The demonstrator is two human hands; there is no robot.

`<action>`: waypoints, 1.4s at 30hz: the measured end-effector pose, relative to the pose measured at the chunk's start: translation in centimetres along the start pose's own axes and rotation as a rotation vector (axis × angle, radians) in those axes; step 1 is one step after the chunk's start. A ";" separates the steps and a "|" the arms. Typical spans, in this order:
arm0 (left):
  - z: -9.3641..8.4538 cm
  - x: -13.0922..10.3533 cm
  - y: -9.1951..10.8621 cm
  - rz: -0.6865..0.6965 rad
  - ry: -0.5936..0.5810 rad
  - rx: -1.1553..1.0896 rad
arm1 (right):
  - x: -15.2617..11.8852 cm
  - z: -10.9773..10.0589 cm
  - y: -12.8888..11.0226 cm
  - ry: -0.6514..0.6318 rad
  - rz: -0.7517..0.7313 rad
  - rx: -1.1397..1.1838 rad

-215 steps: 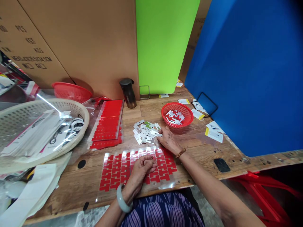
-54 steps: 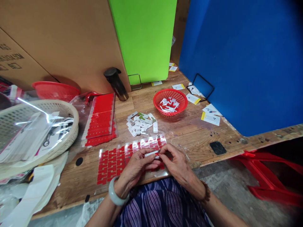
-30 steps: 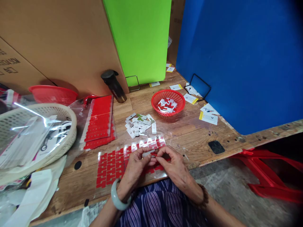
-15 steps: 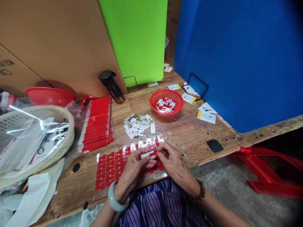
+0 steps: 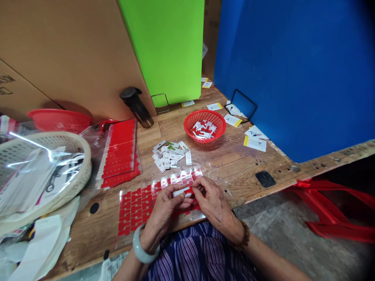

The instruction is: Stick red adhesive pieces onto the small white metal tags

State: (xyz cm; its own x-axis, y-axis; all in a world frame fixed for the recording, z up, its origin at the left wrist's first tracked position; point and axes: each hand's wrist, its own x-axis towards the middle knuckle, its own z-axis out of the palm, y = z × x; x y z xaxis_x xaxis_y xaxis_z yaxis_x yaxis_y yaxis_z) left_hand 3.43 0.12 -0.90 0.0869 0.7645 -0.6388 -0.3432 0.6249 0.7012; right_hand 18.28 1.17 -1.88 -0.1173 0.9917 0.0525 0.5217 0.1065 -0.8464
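Observation:
My left hand [image 5: 167, 203] pinches a small white flat piece [image 5: 181, 192] between thumb and fingers, above a clear sheet of red stickers [image 5: 136, 208]. Close by on the right, my right hand [image 5: 211, 198] has its thumb and forefinger pressed together at a bit of red sticker at the piece's right end. How much of that sticker lies on the piece is hard to see. Beyond the sheet lies a loose pile of white and grey flat pieces [image 5: 171, 155], a couple of them green. A red basket [image 5: 189, 134] behind holds white pieces with red on them.
Stacked red sticker sheets [image 5: 118, 152] lie left of the pile, near a dark flask [image 5: 137, 107]. A cream basket [image 5: 86, 168] fills the left side. Cards [image 5: 255, 144] lie along the blue panel [image 5: 293, 86]; a red stool [image 5: 331, 203] stands right.
The right fingers shift slightly at the piece's right end, while the left hand keeps its hold. The whole view has moved a little.

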 end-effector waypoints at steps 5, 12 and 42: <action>0.0 -0.1 0.0 0.014 0.011 0.017 | -0.1 0.3 0.3 0.015 -0.047 -0.049; 0.1 -0.4 0.3 0.017 0.011 0.050 | 0.1 0.4 0.3 0.028 -0.050 -0.034; -0.4 -0.5 0.1 -0.014 -0.007 0.062 | 1.0 0.2 1.2 -0.455 0.349 0.682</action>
State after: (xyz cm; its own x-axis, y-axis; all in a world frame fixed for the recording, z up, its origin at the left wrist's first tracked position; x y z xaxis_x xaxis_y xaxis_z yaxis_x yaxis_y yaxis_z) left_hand 3.01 -0.28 -0.65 0.0974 0.7568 -0.6464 -0.2832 0.6437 0.7110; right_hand 18.60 2.31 -3.00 -0.4456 0.8196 -0.3602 -0.0086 -0.4063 -0.9137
